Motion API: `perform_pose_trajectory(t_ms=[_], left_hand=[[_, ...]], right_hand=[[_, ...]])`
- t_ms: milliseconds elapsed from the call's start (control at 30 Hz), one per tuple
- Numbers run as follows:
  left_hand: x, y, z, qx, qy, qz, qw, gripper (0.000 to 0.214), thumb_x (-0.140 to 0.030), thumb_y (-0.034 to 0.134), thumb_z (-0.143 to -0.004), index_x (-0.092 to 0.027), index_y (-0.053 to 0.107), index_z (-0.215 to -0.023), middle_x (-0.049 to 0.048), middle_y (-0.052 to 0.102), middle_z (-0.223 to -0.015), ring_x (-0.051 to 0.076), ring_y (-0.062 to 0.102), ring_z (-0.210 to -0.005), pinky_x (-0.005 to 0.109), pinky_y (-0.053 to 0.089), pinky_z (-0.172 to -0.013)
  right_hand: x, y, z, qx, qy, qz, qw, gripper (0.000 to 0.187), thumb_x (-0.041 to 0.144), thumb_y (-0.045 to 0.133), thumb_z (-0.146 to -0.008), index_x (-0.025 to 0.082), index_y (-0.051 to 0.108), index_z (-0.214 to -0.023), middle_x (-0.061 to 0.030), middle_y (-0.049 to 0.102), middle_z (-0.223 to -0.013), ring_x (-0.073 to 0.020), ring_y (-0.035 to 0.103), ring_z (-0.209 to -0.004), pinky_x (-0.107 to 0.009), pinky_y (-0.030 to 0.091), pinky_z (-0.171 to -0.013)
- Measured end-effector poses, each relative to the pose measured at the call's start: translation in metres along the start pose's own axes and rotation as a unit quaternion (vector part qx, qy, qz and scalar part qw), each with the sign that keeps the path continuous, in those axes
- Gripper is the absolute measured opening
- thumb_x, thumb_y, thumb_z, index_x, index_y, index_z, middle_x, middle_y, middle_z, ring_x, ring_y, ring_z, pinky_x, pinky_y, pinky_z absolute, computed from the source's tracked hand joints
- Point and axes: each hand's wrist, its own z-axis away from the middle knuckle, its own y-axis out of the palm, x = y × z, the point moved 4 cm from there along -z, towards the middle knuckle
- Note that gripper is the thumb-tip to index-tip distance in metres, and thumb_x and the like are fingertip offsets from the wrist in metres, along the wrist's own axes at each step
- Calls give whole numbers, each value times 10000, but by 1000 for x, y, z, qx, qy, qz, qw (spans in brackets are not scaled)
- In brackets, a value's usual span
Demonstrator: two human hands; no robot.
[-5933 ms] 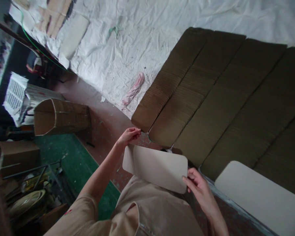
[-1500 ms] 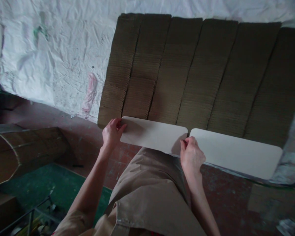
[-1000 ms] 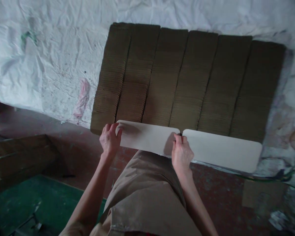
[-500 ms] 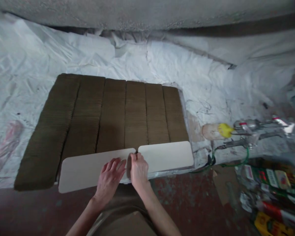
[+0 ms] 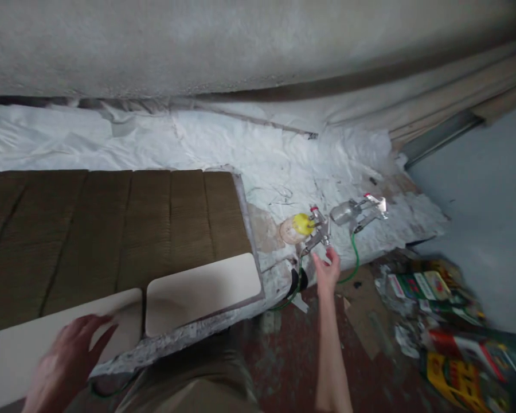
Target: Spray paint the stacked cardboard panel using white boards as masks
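My left hand (image 5: 75, 357), slightly blurred, is over a long white board with rounded corners (image 5: 8, 350), thumb and fingers apart. Whether its fingertips touch the board I cannot tell. Reaching out to the right, my right hand (image 5: 327, 272) has its thumb and fingers apart, just below the near spray gun (image 5: 320, 234). This metal gun lies on its side, with a stained cup (image 5: 287, 231) and yellow cap attached. A shorter white board (image 5: 204, 292) lies between my hands, along the front of the brown ribbed rows (image 5: 150, 229).
A second spray gun (image 5: 372, 211) lies farther right on the white sheeting (image 5: 275, 155). Green hoses (image 5: 355, 261) hang over the front edge. Cans and packages (image 5: 447, 361) crowd the red floor at lower right. A grey-white wall (image 5: 485, 212) stands at right.
My right hand has left the gap between the white boards and moved right to the near spray gun. My left hand has moved left from that gap. The view has swung right.
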Motion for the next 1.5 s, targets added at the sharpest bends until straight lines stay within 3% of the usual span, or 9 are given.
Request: perform_pose_trajectory(t_ms=[167, 267, 400, 600, 767, 900, 1067, 1200, 1500], left_hand=[[-69, -13, -11, -61, 61, 12, 996, 375, -487, 397, -862, -481, 556, -1201, -28, 648, -1077, 317, 575, -1061, 495, 513, -858], [-112, -3, -21, -6, 112, -26, 993, 382, -401, 398, -916, -334, 616, -1223, 68, 632, -1190, 290, 581, -1098, 437, 519, -873], [-135, 13, -27, 41, 141, -76, 986, 390, -304, 427, -925, -354, 574, -1283, 76, 604, -1261, 289, 534, -1173, 438, 486, -912], [-145, 10, -32, 51, 136, -96, 985, 418, -211, 504, -897, -359, 564, -1283, 80, 583, -1266, 259, 506, -1178, 394, 463, -917], [-149, 10, -33, 48, 157, -135, 977, 428, -188, 544, -897, -340, 549, -1297, 79, 566, -1252, 236, 494, -1170, 340, 459, -888], [-150, 12, -33, 36, 174, -159, 971, 422, -193, 548, -900, -329, 539, -1299, 72, 556, -1245, 236, 488, -1159, 328, 446, -877], [-150, 17, -40, 48, 189, -167, 966, 453, -145, 550, -876, -316, 525, -1295, 76, 546, -1238, 246, 481, -1144, 344, 444, -860], [-153, 26, -45, 63, 196, -178, 962, 544, -53, 529, -832, -303, 504, -1315, 92, 535, -1249, 266, 483, -1127, 366, 461, -814], [-166, 30, -46, 48, 203, -144, 967, 505, -27, 511, -816, -253, 524, -1267, 109, 538, -1183, 268, 490, -1065, 374, 463, -775]], right_hand=[[-2, 40, -55, 76, -29, -97, 992, 626, 505, 653, -678, 112, 566, -1157, -154, 650, -1096, -199, 611, -935, -331, 489, -830], [6, 67, -63, 72, -27, -136, 988, 587, 515, 641, -676, 90, 594, -1077, -177, 665, -1062, -215, 621, -931, -355, 492, -856], [13, 84, -63, 62, -20, -186, 980, 474, 521, 618, -687, 113, 636, -927, -174, 683, -1022, -234, 626, -967, -372, 482, -911], [20, 78, -68, 37, 7, -243, 969, 502, 516, 674, -657, 112, 634, -953, -163, 682, -1061, -244, 639, -968, -392, 497, -918], [45, 33, -60, 8, 13, -283, 959, 463, 485, 674, -707, 147, 620, -1019, -119, 652, -1163, -230, 613, -1071, -393, 458, -993], [68, -24, -20, 28, 6, -250, 968, 406, 441, 689, -741, 180, 643, -1049, -76, 638, -1205, -218, 590, -1121, -366, 444, -1013], [70, -70, 66, 58, 50, -168, 983, 408, 426, 774, -648, 123, 705, -913, -129, 712, -1022, -262, 658, -940, -370, 533, -836], [70, -76, 132, 137, 86, -105, 981, 470, 458, 765, -622, 120, 715, -946, -124, 732, -993, -278, 672, -949, -367, 537, -830], [76, -60, 235, 150, 133, -127, 971, 446, 451, 737, -670, 140, 722, -989, -95, 735, -1033, -263, 671, -1001, -343, 532, -869]])
